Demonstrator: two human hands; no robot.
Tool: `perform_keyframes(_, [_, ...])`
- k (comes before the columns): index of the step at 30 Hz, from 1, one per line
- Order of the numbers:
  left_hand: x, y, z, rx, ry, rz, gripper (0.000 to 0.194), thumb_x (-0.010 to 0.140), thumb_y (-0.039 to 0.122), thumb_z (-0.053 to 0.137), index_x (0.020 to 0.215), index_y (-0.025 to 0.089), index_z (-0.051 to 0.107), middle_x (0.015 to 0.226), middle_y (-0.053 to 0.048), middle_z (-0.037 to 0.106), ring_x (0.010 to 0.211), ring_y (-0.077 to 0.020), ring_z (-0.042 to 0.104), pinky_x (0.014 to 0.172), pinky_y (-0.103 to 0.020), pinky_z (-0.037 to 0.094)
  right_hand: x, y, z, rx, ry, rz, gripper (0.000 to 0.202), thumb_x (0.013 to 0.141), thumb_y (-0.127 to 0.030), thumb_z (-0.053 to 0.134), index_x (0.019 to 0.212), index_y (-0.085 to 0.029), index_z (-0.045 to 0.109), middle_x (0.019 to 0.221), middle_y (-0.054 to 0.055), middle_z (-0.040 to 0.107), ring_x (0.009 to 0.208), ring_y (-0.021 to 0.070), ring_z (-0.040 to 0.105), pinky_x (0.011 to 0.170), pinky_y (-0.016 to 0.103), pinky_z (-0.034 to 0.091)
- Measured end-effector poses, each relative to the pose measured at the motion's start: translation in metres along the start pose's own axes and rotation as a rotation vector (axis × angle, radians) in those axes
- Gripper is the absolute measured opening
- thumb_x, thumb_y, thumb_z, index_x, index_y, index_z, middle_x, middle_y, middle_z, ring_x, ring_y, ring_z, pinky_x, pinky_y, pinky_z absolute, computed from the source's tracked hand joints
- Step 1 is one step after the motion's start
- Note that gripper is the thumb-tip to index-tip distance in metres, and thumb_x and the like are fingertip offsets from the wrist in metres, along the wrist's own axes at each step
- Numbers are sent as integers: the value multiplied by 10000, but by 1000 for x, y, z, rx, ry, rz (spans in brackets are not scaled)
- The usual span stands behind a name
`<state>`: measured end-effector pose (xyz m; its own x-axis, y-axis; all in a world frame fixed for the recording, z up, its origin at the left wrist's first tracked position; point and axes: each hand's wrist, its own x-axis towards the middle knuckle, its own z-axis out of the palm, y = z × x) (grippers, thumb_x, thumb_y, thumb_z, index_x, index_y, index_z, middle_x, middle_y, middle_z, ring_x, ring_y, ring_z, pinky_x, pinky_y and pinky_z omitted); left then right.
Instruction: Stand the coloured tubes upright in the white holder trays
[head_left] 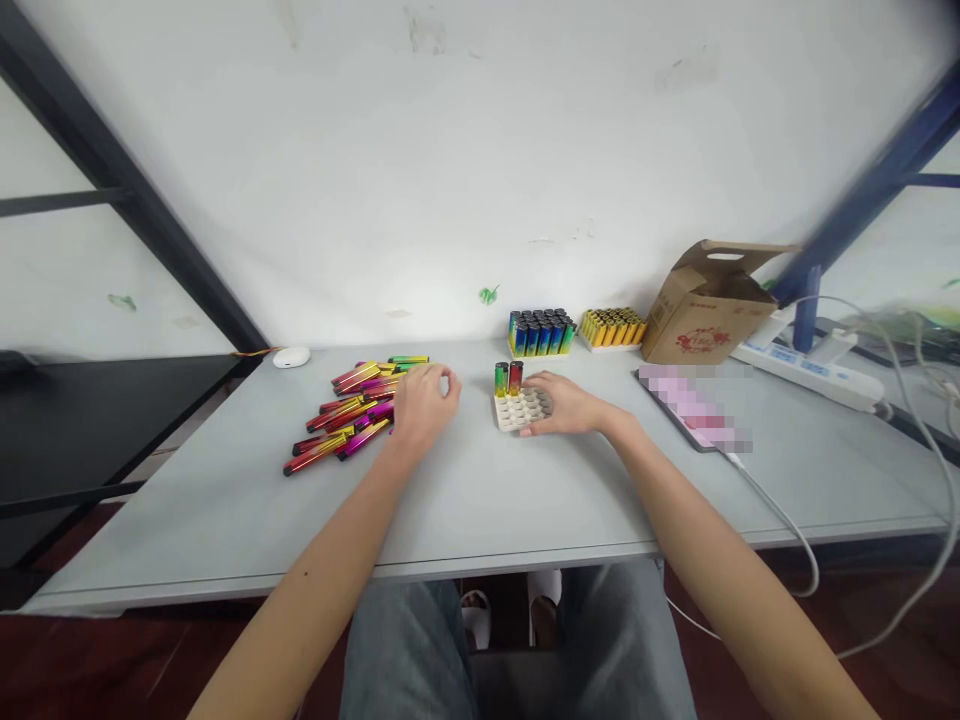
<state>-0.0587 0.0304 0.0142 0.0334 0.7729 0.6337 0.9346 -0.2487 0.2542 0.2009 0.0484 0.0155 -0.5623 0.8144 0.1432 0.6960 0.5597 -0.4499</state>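
My left hand [424,405] is at the right edge of a loose pile of shiny lighters [345,408] in red, gold, purple and green. Its fingers are curled in, and anything inside them is hidden. My right hand [564,404] grips the right side of a small white tray [513,412] with rows of holes. Two lighters stand upright in the tray's back left part: a green one [501,380] and a red one [515,378]. The other holes that show hold nothing.
Behind the tray stand a block of blue-green lighters [541,335] and a tray of yellow lighters [614,328]. To the right are an open cardboard box [701,320], a phone [682,408] on a cable and a power strip [814,375]. A white case [291,357] lies back left.
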Motion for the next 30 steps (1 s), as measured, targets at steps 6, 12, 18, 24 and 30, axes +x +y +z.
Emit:
perform_keyframes(6, [9,-21,-25,200,-157,-216,310,880,361,497,1042,172,682,1171,-150,652,1156,-369,509,972,-517,384,3,5,12,-8,90,31,806,659,-602,754,1296,-147,560,1308,169,567,1209,338,528,1032,457,416])
perform_keyframes(12, [11,-45,-28,269,-273,-259,238,871,260,468,895,186,693,1144,-144,651,1170,-345,488,982,-503,370,6,7,17,-46,109,20,812,687,-644,712,1313,-155,546,1323,173,564,1230,347,521,1036,463,408])
perform_keyframes(18, [14,-57,-30,233,-336,-288,185,834,246,538,808,207,717,1162,-114,650,1202,-337,469,997,-496,373,5,2,14,-55,80,46,810,707,-637,698,1333,-151,528,1367,178,537,1270,356,492,1053,474,393])
perform_keyframes(24, [19,-63,-35,192,-399,-320,89,765,260,639,758,239,726,1183,-85,641,1214,-349,475,1000,-540,377,4,-1,14,-45,81,55,807,718,-632,690,1334,-140,517,1354,172,544,1258,350,493,1059,473,388])
perform_keyframes(30, [20,-68,-35,173,-380,-333,59,712,249,689,747,244,735,1153,-97,632,1173,-360,494,967,-534,408,4,0,16,-61,83,58,792,739,-624,673,1345,-142,508,1374,177,529,1273,359,483,1062,478,384])
